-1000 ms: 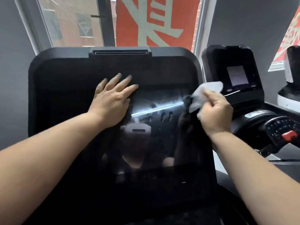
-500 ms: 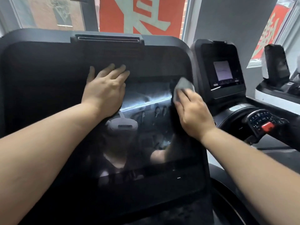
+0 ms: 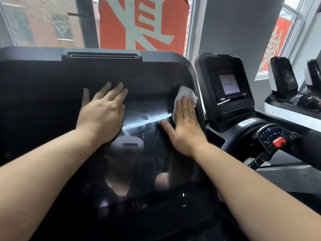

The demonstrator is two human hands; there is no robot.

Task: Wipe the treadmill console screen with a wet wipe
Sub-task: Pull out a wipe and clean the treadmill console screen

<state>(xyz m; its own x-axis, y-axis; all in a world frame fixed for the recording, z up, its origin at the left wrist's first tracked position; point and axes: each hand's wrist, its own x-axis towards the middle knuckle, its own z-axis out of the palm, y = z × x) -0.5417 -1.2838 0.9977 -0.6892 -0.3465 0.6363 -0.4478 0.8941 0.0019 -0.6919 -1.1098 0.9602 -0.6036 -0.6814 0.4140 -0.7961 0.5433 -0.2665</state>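
Since half a second ago, the right hand (image 3: pixel 185 122) has been sliding the wet wipe (image 3: pixel 186 94) up and outward, so that it is now pressing against the upper right edge of the treadmill console screen (image 3: pixel 52 105), close to the black frame. The fingers are lying flat and extended over the wipe rather than curling round it, pinning it to the glass, and its white crumpled end is sticking out above the fingertips. The left hand (image 3: pixel 102 112) is resting flat on the screen, palm down with fingers spread, holding nothing and sitting much where it was. A bright streak of reflected light is running between the two hands. To the right, a neighbouring treadmill's console (image 3: pixel 227 86) is showing a small lit display, with a red stop button (image 3: pixel 279 142) lower down.
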